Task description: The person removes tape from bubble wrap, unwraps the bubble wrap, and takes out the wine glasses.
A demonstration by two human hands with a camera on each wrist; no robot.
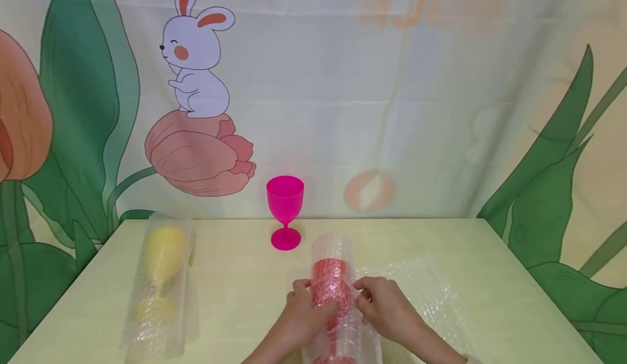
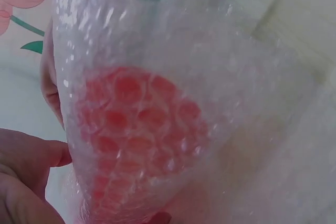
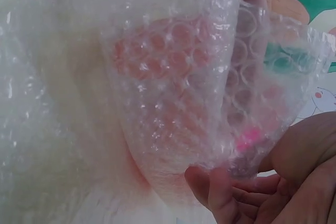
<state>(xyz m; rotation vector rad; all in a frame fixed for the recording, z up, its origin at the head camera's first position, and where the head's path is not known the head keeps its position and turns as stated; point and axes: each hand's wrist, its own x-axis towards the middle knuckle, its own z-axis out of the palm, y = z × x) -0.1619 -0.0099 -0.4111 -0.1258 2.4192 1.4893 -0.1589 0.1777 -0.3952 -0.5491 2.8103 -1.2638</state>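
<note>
A red goblet, rolled in clear bubble wrap, lies near the front of the table with its foot toward me. My left hand holds the roll from the left, its thumb laid across the top. On the other side my right hand pinches the edge of the wrap between thumb and fingers. In the right wrist view the fingertips grip the film's edge. Through the layers in the left wrist view the red cup shows blurred; the left hand's far fingers are partly hidden there.
A bright pink goblet stands upright at the table's back. To the left lies a yellow goblet rolled in bubble wrap. More loose bubble wrap spreads over the table at right. A printed curtain hangs behind.
</note>
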